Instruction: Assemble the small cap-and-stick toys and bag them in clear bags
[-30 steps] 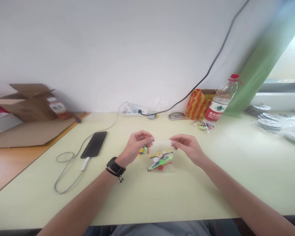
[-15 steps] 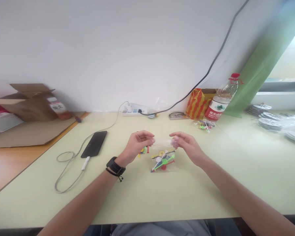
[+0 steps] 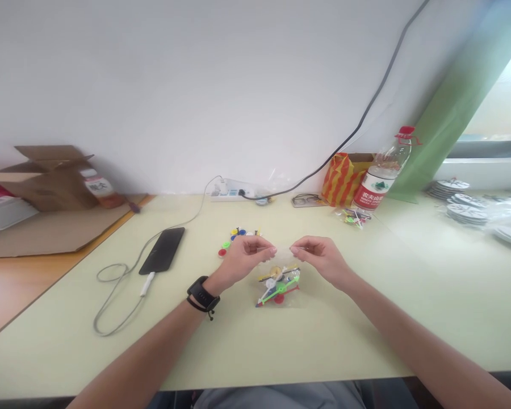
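Observation:
A clear plastic bag holds several colourful plastic clock hands in green, red, yellow, white and blue. My left hand pinches the bag's upper edge at its left corner. At the right corner, my right hand pinches the same edge between thumb and fingers. The bag hangs below both hands, just over or touching the table; I cannot tell which. Behind my left hand lie several loose round plastic pieces in red, green, blue and yellow, partly hidden by it.
A phone on a cable lies to the left, near a cardboard box. A power strip, glasses, a striped bag, a large bottle and another bag of small parts stand or lie behind. Stacked discs are at right.
Both hands have come down slightly and closer together, with the bag between them. More of the loose round pieces now shows behind my left hand.

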Motion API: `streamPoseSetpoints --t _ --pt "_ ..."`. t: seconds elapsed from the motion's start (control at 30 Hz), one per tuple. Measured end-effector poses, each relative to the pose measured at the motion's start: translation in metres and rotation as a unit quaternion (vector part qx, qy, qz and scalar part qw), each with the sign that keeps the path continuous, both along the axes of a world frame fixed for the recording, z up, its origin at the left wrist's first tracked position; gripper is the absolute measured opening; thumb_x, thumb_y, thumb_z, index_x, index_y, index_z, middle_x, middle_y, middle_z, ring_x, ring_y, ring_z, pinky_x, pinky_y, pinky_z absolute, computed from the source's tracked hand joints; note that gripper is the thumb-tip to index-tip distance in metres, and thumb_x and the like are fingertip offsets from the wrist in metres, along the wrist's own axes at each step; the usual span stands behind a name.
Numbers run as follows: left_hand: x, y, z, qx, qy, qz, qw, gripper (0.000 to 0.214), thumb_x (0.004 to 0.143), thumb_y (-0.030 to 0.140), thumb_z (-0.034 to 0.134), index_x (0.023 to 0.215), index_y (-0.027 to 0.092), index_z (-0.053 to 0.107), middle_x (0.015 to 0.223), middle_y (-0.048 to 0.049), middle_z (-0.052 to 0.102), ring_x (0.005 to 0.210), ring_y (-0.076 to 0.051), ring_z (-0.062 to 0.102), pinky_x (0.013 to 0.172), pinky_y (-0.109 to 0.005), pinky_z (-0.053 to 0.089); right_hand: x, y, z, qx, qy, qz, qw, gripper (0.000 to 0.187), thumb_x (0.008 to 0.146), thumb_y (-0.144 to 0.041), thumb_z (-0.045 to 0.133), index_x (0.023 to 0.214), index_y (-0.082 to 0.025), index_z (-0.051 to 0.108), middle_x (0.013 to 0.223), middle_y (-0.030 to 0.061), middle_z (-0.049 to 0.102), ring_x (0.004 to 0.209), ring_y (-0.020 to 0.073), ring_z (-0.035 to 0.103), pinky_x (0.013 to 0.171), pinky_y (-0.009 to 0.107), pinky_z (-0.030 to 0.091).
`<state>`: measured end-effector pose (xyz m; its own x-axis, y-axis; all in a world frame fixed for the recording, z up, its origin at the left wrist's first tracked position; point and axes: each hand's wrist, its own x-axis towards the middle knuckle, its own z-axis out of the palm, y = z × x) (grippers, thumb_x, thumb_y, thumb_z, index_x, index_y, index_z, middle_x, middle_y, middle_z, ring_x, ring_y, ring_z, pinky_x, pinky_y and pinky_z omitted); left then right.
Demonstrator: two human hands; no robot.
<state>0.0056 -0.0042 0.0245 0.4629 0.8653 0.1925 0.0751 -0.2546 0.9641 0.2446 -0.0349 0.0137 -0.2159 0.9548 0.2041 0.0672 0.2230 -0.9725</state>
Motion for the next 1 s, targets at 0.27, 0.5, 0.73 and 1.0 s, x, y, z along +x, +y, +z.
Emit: streamPoseSetpoints --t 0.27,0.5,0.73,1.0 --pt "-0.008 0.005 0.003 -0.028 -0.003 0.003 1.0 0.032 0.088 0.046 0.078 0.093 0.014 0.081 0.081 -0.0091 0.077 0.071 -0.017 0.067 0.06 -0.025 0.051 0.011 0.002 0.007 -0.003 0.02 -0.023 1.0 0.029 0.081 -0.047 0.083 0.077 -0.019 0.078 0.073 0.0026 0.067 0.071 0.0154 0.053 0.066 0.03 0.044" --pt "-0.003 0.001 0.002 -0.003 -0.018 -0.013 1.0 0.028 0.09 0.041 0.077 0.092 0.013 0.081 0.078 -0.0071 0.075 0.069 -0.014 0.065 0.064 -0.025 0.052 0.002 -0.001 0.003 -0.019 0.033 0.007 0.999 0.032 0.082 -0.049 0.081 0.099 -0.022 0.077 0.087 0.0037 0.071 0.08 0.0183 0.062 0.074 0.032 0.05" --pt "0.005 -0.008 0.001 -0.012 -0.035 -0.029 0.999 0.022 0.087 0.036 0.08 0.09 0.014 0.078 0.082 -0.0066 0.075 0.074 -0.015 0.068 0.07 -0.026 0.055 -0.007 -0.005 -0.001 -0.001 -0.006 0.037 0.999 0.027 0.088 -0.046 0.077 0.086 -0.019 0.078 0.08 0.0038 0.071 0.074 0.0166 0.058 0.068 0.03 0.047" --pt "0.007 -0.006 -0.006 0.007 0.001 -0.038 0.999 0.023 0.088 0.036 0.079 0.091 0.013 0.081 0.082 -0.0083 0.077 0.074 -0.016 0.069 0.069 -0.025 0.056 -0.007 -0.005 -0.001 0.015 -0.022 0.043 0.999 0.025 0.091 -0.044 0.074 0.091 -0.02 0.079 0.086 0.0048 0.074 0.079 0.0177 0.061 0.071 0.031 0.049"
